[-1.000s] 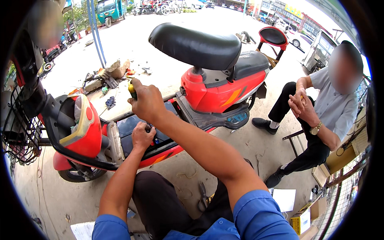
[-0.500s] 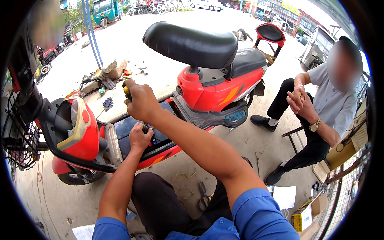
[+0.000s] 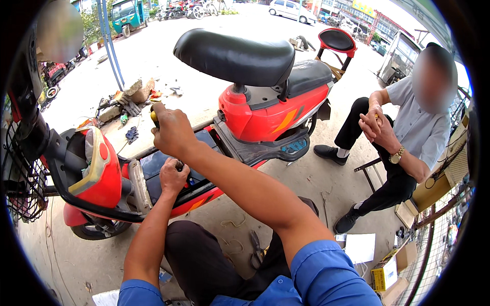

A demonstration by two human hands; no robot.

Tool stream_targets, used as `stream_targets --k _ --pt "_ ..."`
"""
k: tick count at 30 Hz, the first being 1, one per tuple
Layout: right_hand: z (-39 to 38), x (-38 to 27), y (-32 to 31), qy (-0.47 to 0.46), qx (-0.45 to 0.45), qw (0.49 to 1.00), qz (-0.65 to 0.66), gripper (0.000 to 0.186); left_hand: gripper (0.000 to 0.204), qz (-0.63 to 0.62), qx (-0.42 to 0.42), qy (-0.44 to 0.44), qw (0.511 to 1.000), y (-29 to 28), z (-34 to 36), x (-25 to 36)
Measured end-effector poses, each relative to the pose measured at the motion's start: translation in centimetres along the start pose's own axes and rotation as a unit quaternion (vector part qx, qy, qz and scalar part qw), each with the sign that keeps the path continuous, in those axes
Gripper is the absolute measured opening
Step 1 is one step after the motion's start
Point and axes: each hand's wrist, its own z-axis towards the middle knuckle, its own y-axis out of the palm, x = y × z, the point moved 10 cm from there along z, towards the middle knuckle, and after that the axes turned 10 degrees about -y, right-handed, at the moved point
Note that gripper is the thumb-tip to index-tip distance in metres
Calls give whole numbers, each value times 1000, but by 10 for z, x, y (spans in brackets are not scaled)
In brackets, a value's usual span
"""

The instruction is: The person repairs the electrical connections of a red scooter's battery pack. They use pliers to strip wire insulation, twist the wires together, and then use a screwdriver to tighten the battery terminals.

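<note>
A red electric scooter (image 3: pixel 278 113) stands across in front of me, its black seat (image 3: pixel 235 57) raised. In its opened footboard sits a dark battery pack (image 3: pixel 157 166). My right hand (image 3: pixel 173 131) is closed in a fist, lifted above the battery pack; a yellow-and-black tool handle (image 3: pixel 154 116) shows at its thumb side. The rest of the tool is hidden. My left hand (image 3: pixel 173 176) is lower, at the near side of the battery pack, its fingers pinched around a small dark piece I cannot make out. Small blue and red parts (image 3: pixel 191 180) show beside its fingers.
At the right, a person (image 3: pixel 421 122) sits with hands clasped. Scissors (image 3: pixel 256 250) lie on the ground between my knees. An open carton (image 3: pixel 388 273) and white paper (image 3: pixel 360 248) are at the lower right. Rubble and gloves (image 3: pixel 130 104) lie beyond the scooter.
The view has shifted slightly, so the scooter and the seated person appear further left. Both my hands keep nearly the same place over the battery pack, with their grips unchanged.
</note>
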Motion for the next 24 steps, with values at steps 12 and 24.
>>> stream_targets --k 12,24 --pt "20 11 10 27 -67 993 95 30 21 39 3 -17 999 -3 1 -3" --pt "10 37 19 89 99 965 227 34 23 29 7 -6 1000 -3 -1 -2"
